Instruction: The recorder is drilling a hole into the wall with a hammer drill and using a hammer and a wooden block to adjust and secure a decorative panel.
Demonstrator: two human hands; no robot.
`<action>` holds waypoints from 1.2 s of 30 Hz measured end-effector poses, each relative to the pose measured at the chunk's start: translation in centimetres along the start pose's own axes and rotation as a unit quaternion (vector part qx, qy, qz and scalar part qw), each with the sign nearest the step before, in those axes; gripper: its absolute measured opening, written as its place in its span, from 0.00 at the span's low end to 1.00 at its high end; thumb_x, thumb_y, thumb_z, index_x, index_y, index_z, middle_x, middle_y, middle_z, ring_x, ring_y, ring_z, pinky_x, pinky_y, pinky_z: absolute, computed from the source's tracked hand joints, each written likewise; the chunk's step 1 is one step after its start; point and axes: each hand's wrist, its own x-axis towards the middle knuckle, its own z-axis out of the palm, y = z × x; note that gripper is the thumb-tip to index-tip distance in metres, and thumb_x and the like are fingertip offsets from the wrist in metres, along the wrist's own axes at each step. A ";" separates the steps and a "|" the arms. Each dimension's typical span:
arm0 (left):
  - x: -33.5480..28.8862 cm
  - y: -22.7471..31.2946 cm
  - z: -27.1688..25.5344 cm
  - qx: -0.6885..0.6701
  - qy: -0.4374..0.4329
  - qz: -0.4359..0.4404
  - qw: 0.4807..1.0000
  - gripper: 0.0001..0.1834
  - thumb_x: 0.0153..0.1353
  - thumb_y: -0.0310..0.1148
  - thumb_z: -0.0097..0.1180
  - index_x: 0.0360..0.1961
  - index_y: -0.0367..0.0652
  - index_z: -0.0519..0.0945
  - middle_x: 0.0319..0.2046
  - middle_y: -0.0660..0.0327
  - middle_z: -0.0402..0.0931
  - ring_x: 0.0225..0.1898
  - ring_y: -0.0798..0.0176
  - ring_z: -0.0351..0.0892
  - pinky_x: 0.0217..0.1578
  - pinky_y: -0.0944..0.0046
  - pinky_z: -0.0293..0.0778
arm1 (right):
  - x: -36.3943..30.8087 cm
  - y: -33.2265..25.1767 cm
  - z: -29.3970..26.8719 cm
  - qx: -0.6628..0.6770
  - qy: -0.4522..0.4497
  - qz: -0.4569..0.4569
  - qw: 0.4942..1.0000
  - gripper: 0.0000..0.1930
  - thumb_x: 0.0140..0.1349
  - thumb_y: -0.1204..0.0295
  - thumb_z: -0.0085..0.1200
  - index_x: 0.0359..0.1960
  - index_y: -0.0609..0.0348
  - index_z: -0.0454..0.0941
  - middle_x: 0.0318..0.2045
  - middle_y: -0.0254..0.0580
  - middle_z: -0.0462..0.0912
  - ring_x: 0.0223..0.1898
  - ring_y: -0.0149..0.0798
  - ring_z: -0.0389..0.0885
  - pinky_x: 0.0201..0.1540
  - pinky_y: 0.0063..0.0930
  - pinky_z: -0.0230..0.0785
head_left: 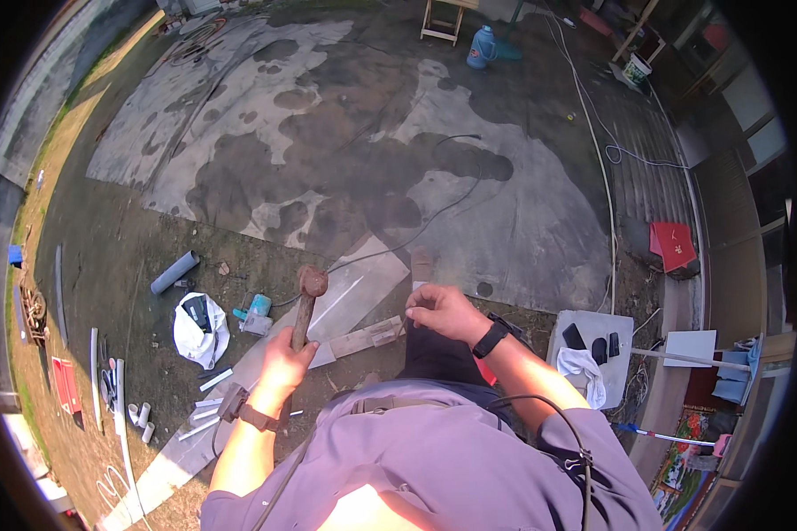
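Observation:
My left hand [281,361] is wrapped round the wooden handle of a hammer [304,316]. Its rusty, rounded head points up and away from me. In front of my body, my right hand [444,313] has thumb and fingertips drawn together in a pinch; anything held there is too small to make out. Below and between the hands a short wooden board [360,341] lies at a slant, close to my dark trouser leg [438,354]. A teal power tool [257,315] rests on the ground left of the hammer, its cord running off to the right.
A white bag [200,331] and a grey pipe [175,272] lie to the left, with white pipe pieces [146,422] nearer. On the right, a pale slab [624,332] bears a phone and a cloth. A blue flask [482,48] stands far off on the stained ground.

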 end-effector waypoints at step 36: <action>88.8 47.5 -0.2 -0.035 -0.168 0.137 0.976 0.08 0.59 0.30 0.63 0.35 0.39 0.77 0.19 0.66 0.74 0.18 0.72 0.73 0.21 0.68 0.70 | 73.7 -31.2 -48.9 0.174 0.016 0.063 0.983 0.17 0.65 0.63 0.61 0.50 0.59 0.76 0.34 0.32 0.82 0.32 0.28 0.83 0.28 0.20 0.69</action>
